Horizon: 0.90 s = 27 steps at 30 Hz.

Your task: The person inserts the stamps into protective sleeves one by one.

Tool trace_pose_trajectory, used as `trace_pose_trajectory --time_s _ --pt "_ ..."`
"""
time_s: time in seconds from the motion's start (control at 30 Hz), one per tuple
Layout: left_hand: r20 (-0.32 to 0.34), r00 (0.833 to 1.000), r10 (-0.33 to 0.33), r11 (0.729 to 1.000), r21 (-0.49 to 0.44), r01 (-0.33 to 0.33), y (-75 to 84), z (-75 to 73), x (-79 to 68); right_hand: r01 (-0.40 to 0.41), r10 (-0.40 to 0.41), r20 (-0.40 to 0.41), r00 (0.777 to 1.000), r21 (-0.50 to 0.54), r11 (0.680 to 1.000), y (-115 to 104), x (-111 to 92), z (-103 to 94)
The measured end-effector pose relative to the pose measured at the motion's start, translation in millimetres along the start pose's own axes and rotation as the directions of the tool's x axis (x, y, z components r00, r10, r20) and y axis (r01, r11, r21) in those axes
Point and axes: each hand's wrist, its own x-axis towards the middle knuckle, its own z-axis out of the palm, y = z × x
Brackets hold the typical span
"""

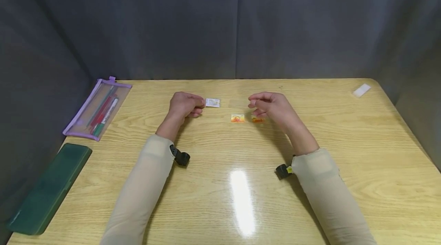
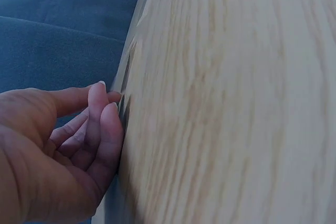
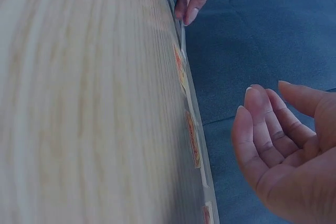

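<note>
Near the far edge of the table, my left hand [image 1: 186, 104] rests with its fingertips beside a small white-and-grey printed piece [image 1: 213, 102], stamp-like in size. Whether they touch its edge I cannot tell. In the left wrist view the fingers [image 2: 107, 116] are loosely bent, low over the tabletop. My right hand [image 1: 273, 109] hovers with relaxed fingers and, in the right wrist view, nothing between thumb and fingers [image 3: 257, 114]. Below it lies an orange-yellow printed piece [image 1: 258, 119], partly covered by the hand. A matching piece [image 1: 237, 118] lies to its left. A faint clear rectangle [image 1: 237, 103] lies between the hands.
A purple-edged mesh pouch [image 1: 98, 109] with pens inside lies at the far left. In front of it is a dark green case [image 1: 49, 187]. A small white block [image 1: 361, 90] lies at the far right corner. Grey curtains [image 1: 165, 26] surround the wooden table [image 1: 206, 199].
</note>
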Motion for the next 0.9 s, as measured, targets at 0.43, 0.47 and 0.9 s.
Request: trace_pose_trajectory --time_s 0.43,0.47,0.9 --pt "0.094 0.951 0.296 0.936 0.170 -0.308 -1.9 1.4 -6.3 0.015 -0.016 -0.011 1.000 -0.064 0.998 2.8 -6.4 -4.1" --pt "0.106 0.943 0.317 0.923 0.194 -0.332 -0.8 3.4 -6.6 0.020 -0.021 -0.015 1.000 -0.080 0.997 3.4 -7.1 -4.1" --pt "0.228 0.904 0.361 0.757 0.494 -0.427 14.1 37.4 -1.9 0.041 -0.050 -0.016 0.999 -0.358 0.933 3.2 0.8 6.8"
